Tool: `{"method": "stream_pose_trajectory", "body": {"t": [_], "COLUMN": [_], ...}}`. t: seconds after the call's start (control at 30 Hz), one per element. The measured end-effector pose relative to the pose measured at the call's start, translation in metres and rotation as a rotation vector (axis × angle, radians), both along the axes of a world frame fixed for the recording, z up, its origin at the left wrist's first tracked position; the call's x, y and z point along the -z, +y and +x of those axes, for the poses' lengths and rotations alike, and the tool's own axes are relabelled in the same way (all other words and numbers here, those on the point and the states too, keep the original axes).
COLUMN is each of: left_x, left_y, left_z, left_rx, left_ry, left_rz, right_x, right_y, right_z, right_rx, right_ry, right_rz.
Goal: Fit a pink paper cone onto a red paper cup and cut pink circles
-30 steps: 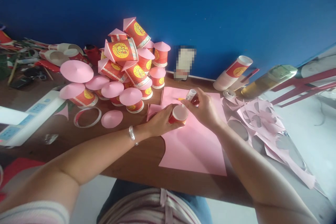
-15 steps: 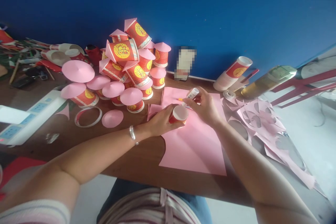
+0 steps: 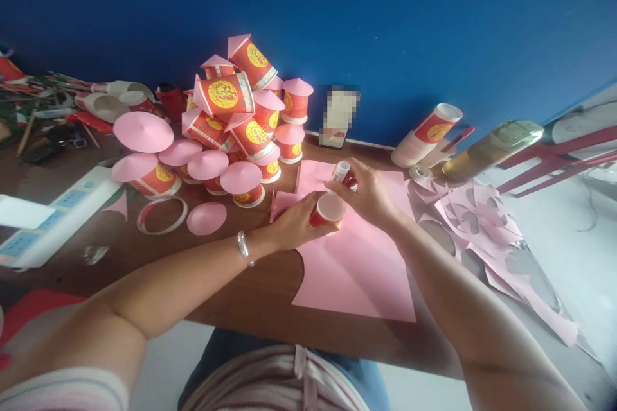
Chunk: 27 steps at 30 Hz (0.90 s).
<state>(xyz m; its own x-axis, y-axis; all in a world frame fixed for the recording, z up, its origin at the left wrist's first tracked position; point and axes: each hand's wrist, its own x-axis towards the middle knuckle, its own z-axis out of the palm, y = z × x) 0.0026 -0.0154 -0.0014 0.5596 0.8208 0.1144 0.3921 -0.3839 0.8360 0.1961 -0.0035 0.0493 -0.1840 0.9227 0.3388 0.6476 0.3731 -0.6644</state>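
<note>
My left hand (image 3: 301, 221) is wrapped round a red paper cup (image 3: 330, 208), its pale round end facing up. Just above and right of the cup, my right hand (image 3: 364, 189) grips a small white tube (image 3: 341, 171), which looks like a glue stick, in its fingers. Under both hands lies a large sheet of pink paper (image 3: 357, 276) with curved cut-outs on its edge. To the left stands a pile of red cups with pink cone tops (image 3: 224, 93). A loose pink disc (image 3: 206, 218) rests beside a roll of tape (image 3: 162, 214).
A phone (image 3: 337, 119) leans on the blue wall. Stacked cups (image 3: 427, 135) and a gold bottle (image 3: 491, 151) stand at the back right. Pink paper scraps (image 3: 486, 225) lie on the right. A white power strip (image 3: 58, 215) is at the left.
The white tube in my right hand has shifted slightly left and stands more upright. My left hand and the cup have stayed in place.
</note>
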Motion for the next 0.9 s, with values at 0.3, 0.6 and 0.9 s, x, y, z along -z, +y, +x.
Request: {"method": "stream_pose_trajectory", "body": {"t": [0.3, 0.6, 0.9], "left_x": [-0.007, -0.006, -0.009], "left_y": [0.0, 0.002, 0.001], "left_z": [0.001, 0.001, 0.0], "left_rx": [0.054, 0.088, 0.076], "left_ry": [-0.026, -0.064, -0.039], "left_rz": [-0.032, -0.048, -0.098], "right_x": [-0.006, -0.003, 0.002], "right_y": [-0.004, -0.004, 0.006], "right_z": [0.002, 0.0, -0.003], "right_rx": [-0.006, -0.11, -0.055], "right_ry": [0.108, -0.011, 0.063], "right_rz": [-0.058, -0.037, -0.032]}}
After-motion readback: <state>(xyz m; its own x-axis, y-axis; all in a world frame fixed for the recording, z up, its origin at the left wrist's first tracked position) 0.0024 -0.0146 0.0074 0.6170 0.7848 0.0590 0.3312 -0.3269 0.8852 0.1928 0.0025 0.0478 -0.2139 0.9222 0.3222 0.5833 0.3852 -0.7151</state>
